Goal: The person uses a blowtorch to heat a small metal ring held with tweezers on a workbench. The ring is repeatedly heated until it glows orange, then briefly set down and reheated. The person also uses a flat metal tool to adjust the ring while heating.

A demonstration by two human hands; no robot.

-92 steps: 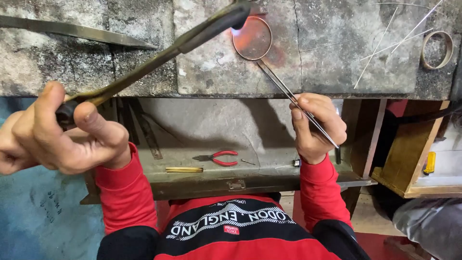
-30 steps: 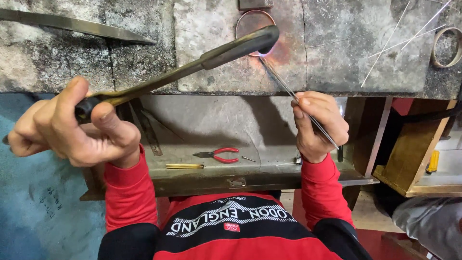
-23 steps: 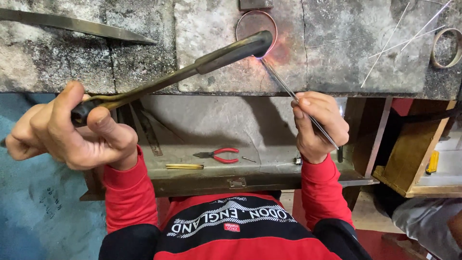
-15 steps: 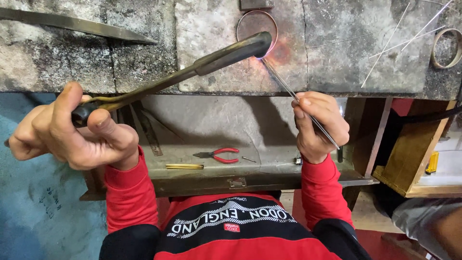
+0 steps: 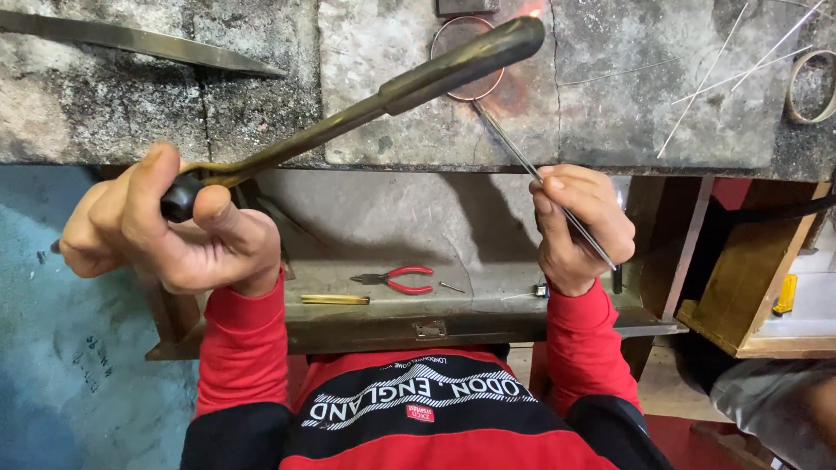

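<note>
My left hand [image 5: 165,222] grips the torch [image 5: 366,96], aiming its flame at the wire ring [image 5: 453,65]; my right hand's [image 5: 579,226] fingers pinch the tweezers [image 5: 540,178], steadying it on the table [image 5: 261,96].

desk [image 5: 261,113]: grey stone slabs | on it: wire ring [image 5: 453,83] beyond right-hand fingers [image 5: 557,196] | thin wires [image 5: 723,78] farther right | lower shelf [image 5: 488,296]: red pliers [image 5: 396,279] between both hands' fingers

Two hands: the left hand [image 5: 165,226] and the right hand [image 5: 582,224]. One long torch [image 5: 366,104], one thin rod [image 5: 531,165], one wire ring [image 5: 466,59]. One pair of red-handled pliers [image 5: 396,278], one brass stick [image 5: 335,299]. One blade [image 5: 139,41] at the counter's [image 5: 261,104] far left, one metal band [image 5: 808,85] far right.
</note>
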